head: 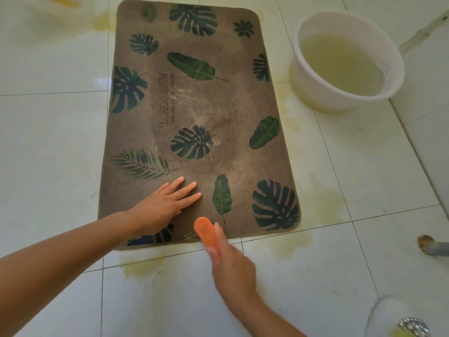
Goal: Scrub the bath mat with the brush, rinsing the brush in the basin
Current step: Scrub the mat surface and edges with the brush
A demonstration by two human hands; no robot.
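Bath mat (199, 113): one, brown with dark green leaf prints and a line of lettering, lying flat on the white tiled floor (48, 132) and running lengthwise away from the person.
Brush (207, 234): one, orange, over the mat's near edge; only its smooth back shows, the bristles are hidden.
Right hand (230, 266): wrapped around the brush, thumb along one side of it and a finger along the other.
Left hand (161, 206): pressed flat on the near part of the mat, fingers straight and slightly spread, holding nothing.
Basin (347, 62): one, white and round, standing on the floor just beside the mat's far right corner, filled with cloudy yellowish water.
Puddles (323, 200): yellowish stains of water on the tiles around the mat's right side and near edge.
Pipe end (435, 246): one grey tube with a rusty tip, at the right edge, apart from the mat.
Metal fitting (413, 325): one shiny object at the bottom right corner, too blurred to identify.
In the way: the right hand covers most of the brush.
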